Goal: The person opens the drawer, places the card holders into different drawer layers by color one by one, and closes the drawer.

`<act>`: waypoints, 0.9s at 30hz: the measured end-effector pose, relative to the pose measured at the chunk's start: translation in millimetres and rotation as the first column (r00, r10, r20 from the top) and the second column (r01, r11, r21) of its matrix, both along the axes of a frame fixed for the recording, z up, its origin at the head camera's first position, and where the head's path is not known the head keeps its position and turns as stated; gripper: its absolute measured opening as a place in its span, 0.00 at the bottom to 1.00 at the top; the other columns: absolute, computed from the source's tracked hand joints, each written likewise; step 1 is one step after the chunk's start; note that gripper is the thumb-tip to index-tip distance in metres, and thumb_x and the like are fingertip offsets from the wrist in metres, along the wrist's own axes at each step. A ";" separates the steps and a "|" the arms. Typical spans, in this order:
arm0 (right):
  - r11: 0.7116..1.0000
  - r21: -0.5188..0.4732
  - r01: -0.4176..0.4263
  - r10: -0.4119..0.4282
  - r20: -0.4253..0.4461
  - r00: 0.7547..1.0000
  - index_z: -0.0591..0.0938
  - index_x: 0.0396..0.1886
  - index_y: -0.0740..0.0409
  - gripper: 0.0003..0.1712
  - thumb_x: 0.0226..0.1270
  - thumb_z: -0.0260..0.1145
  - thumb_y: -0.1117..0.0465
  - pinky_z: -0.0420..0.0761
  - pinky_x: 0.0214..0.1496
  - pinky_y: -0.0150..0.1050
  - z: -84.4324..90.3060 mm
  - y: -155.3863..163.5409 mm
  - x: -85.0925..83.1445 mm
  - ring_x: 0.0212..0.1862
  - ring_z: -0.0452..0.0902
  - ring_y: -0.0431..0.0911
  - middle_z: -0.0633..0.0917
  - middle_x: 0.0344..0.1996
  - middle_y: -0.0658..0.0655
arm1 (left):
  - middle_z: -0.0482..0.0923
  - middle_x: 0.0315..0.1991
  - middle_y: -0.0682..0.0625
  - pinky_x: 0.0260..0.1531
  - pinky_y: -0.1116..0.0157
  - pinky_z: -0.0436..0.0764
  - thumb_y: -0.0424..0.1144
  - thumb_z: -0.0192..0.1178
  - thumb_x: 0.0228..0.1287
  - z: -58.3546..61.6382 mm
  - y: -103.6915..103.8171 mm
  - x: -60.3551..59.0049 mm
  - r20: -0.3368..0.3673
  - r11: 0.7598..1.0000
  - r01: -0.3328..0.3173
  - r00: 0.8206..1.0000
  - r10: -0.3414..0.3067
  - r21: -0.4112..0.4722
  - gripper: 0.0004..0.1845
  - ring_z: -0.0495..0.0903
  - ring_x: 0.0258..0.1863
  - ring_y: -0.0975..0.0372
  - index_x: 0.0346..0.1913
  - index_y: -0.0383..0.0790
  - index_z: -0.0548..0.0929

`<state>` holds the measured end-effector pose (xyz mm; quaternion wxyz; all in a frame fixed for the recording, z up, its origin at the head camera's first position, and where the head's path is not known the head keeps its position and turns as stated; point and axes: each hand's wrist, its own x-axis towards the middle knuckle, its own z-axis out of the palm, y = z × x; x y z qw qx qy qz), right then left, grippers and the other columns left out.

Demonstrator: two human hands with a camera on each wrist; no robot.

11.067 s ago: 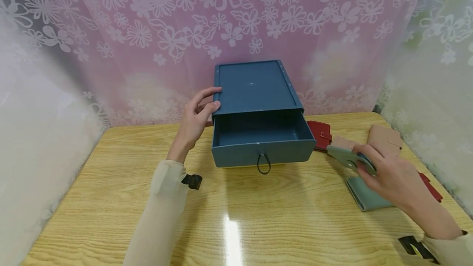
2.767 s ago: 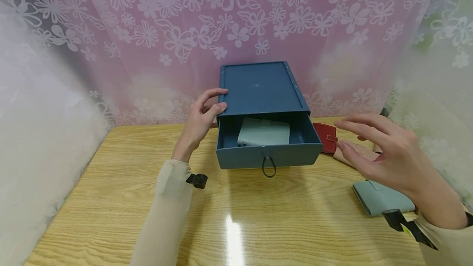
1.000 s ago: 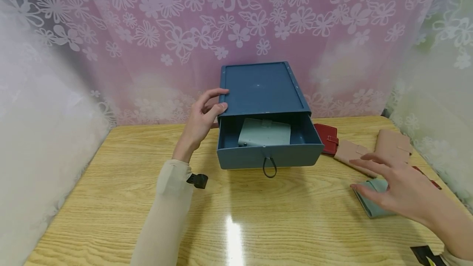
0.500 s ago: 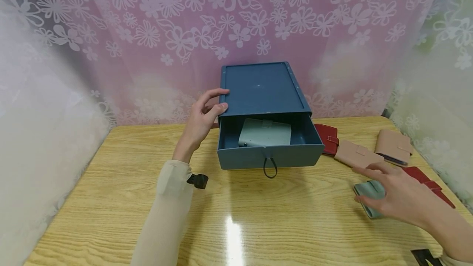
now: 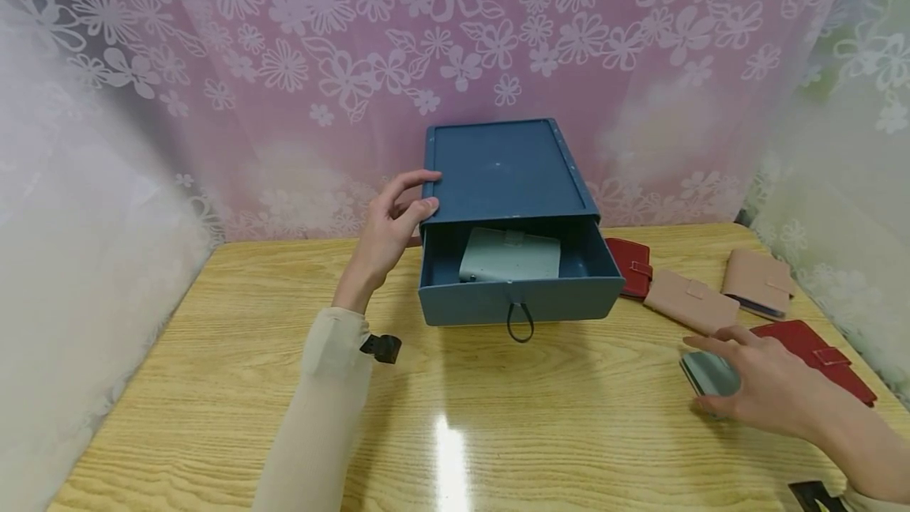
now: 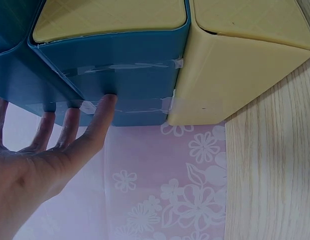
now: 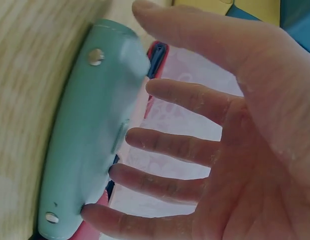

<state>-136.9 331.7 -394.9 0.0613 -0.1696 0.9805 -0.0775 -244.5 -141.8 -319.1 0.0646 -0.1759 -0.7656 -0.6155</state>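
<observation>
My left hand (image 5: 384, 231) rests on the left side of the blue drawer box (image 5: 505, 168); in the left wrist view the extended fingers (image 6: 102, 117) touch its taped wall. The drawer (image 5: 522, 303) is pulled out, and a pale green notebook (image 5: 508, 255) lies inside. At the right, my right hand (image 5: 771, 385) is spread over a second green notebook (image 5: 711, 374) on the table. The right wrist view shows that notebook's spine with two metal studs; the thumb stands apart from it and the fingertips are at its far edge, whether touching is hard to tell.
Beyond the right hand lie a large red notebook (image 5: 817, 354), two beige notebooks, one nearer (image 5: 690, 303) and one farther (image 5: 757, 283), and a small red notebook (image 5: 629, 267) against the box. Yellow drawer units (image 6: 235, 65) show in the left wrist view. A floral curtain (image 5: 341, 101) hangs behind.
Earlier my right hand held a green notebook beside the drawer; by 2.8 s ago one lay inside. Since then the right hand has moved back and lowered over the other green notebook. Left hand stays put.
</observation>
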 end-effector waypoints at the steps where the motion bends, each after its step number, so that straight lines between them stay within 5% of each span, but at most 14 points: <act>1: 1.000 0.000 -0.001 0.001 0.008 1.000 0.80 0.65 0.61 0.47 0.47 0.82 0.42 0.83 0.39 0.60 -0.4 0.5 -0.1 0.44 0.81 0.64 0.78 0.54 0.73 | 0.63 0.77 0.58 0.52 0.41 0.84 0.49 0.56 0.74 0.2 0.1 0.1 0.000 1.000 0.000 1.000 0.000 0.001 0.22 0.78 0.64 0.54 0.68 0.57 0.77; 10: 1.000 -0.019 -0.022 0.022 0.006 1.000 0.80 0.64 0.61 0.37 0.54 0.79 0.53 0.83 0.40 0.59 -3.1 1.3 0.0 0.46 0.82 0.63 0.79 0.55 0.73 | 0.63 0.77 0.58 0.53 0.40 0.83 0.49 0.56 0.74 0.2 0.9 -0.1 0.004 1.000 0.000 1.000 0.000 0.008 0.21 0.78 0.64 0.54 0.68 0.57 0.77; 17: 0.993 -0.107 -0.041 0.041 -0.004 0.999 0.77 0.67 0.62 0.31 0.65 0.71 0.62 0.71 0.31 0.35 -3.1 1.2 2.7 0.38 0.79 0.44 0.75 0.58 0.75 | 0.63 0.77 0.57 0.52 0.41 0.84 0.50 0.56 0.74 -0.3 0.9 -0.1 0.001 1.000 -0.004 1.000 0.004 0.006 0.22 0.78 0.64 0.54 0.68 0.57 0.77; 23: 0.980 -0.175 -0.097 0.073 -0.140 0.988 0.82 0.61 0.61 0.20 0.70 0.63 0.69 0.63 0.29 0.31 -1.7 0.4 7.1 0.29 0.68 0.27 0.77 0.55 0.69 | 0.63 0.77 0.58 0.52 0.42 0.84 0.50 0.56 0.74 0.3 0.6 0.7 0.002 1.000 -0.003 1.000 0.003 0.006 0.22 0.78 0.65 0.54 0.67 0.57 0.77; 27: 0.980 -0.184 -0.080 0.046 -0.185 0.982 0.84 0.59 0.62 0.18 0.73 0.60 0.69 0.64 0.30 0.31 0.7 0.3 7.8 0.32 0.70 0.31 0.76 0.55 0.69 | 0.63 0.77 0.59 0.52 0.42 0.84 0.51 0.56 0.74 0.9 0.6 0.8 0.008 1.000 -0.007 1.000 0.007 0.002 0.22 0.78 0.65 0.55 0.67 0.58 0.77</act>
